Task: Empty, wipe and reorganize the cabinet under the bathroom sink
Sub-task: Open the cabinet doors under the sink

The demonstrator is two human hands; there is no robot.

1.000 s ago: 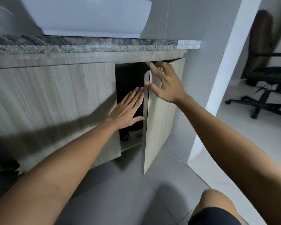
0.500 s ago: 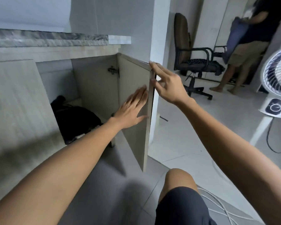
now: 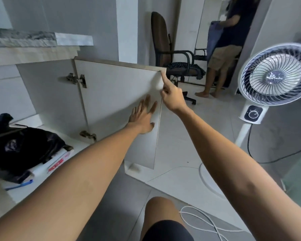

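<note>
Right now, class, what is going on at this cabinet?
A person crouched at the cabinet under the sink has the right-hand cabinet door swung wide open. The left hand lies flat on the door's inner face, while the right hand has one finger up at the door's top outer corner. Neither hand holds anything. Inside, a black plastic bag and a few small items sit on the cabinet floor, so nothing looks emptied yet. A standing fan is nearby.

Cabinet door (image 3: pixel 118 105) swung wide open; right hand (image 3: pixel 172 96) released edge.
</note>
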